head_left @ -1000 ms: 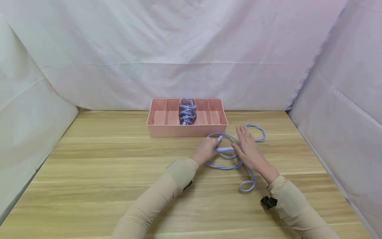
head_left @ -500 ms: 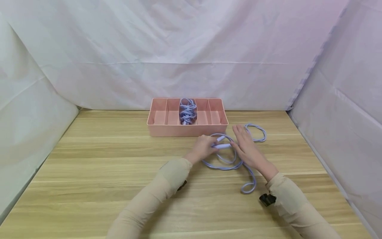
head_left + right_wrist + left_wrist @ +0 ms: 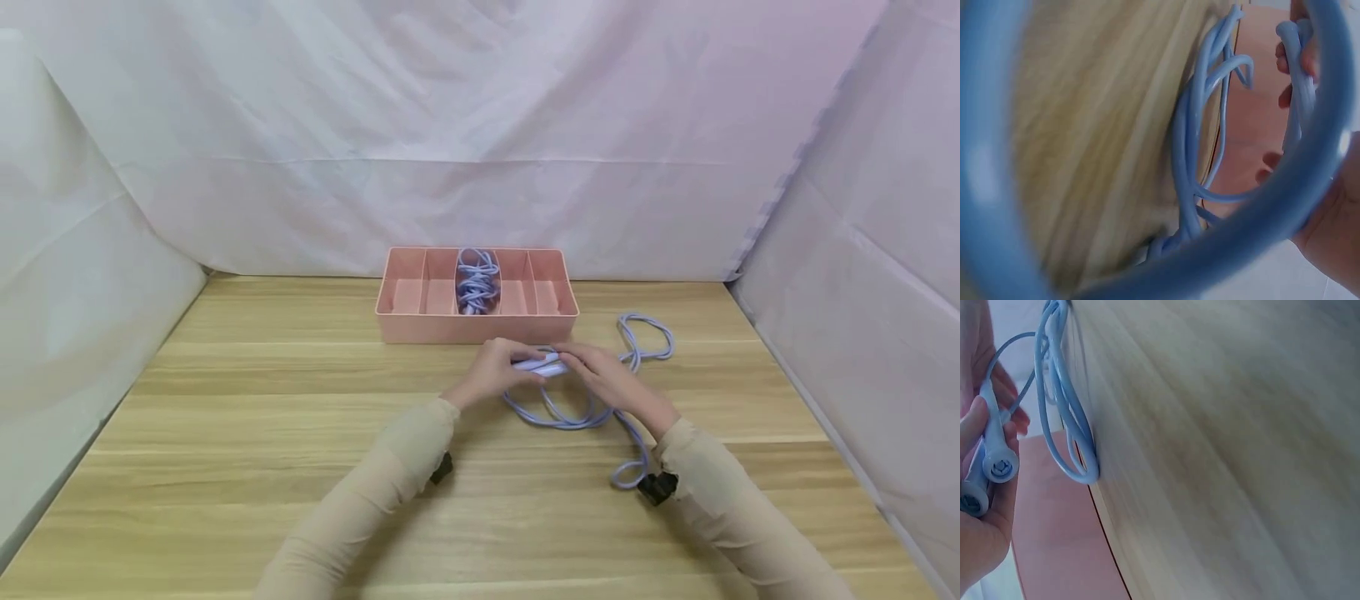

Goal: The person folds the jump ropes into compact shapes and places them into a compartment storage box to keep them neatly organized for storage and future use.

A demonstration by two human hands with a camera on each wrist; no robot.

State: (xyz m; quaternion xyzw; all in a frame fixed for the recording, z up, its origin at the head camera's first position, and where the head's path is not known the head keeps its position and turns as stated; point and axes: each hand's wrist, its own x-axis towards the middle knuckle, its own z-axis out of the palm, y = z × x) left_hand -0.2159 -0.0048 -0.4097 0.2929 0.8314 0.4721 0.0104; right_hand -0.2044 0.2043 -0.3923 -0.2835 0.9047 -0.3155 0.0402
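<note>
A light-blue jump rope lies loosely on the table, its cord [image 3: 558,425] in loops before the pink box. My left hand [image 3: 487,373] grips both of its handles [image 3: 551,369], side by side and raised off the wood. In the left wrist view the hollow end of one handle [image 3: 994,431] faces the camera, with the thumb over it. My right hand [image 3: 607,383] is at the other end of the handles, fingers relaxed and bent beside the cord. From the right wrist, its fingertips [image 3: 1266,165] show just below the handles, and a near loop of cord [image 3: 1329,175] crosses the view.
Behind the hands stands a pink divided box [image 3: 480,329]; its middle compartment holds another bundled blue rope [image 3: 476,283]. Cord loops reach right of the box and toward the right wrist's black camera [image 3: 657,488]. White cloth [image 3: 450,192] hangs behind the table.
My left hand has drawn the handles slightly left and brought them side by side. My right hand has come off the cord on the table and moved left to the handles' ends.
</note>
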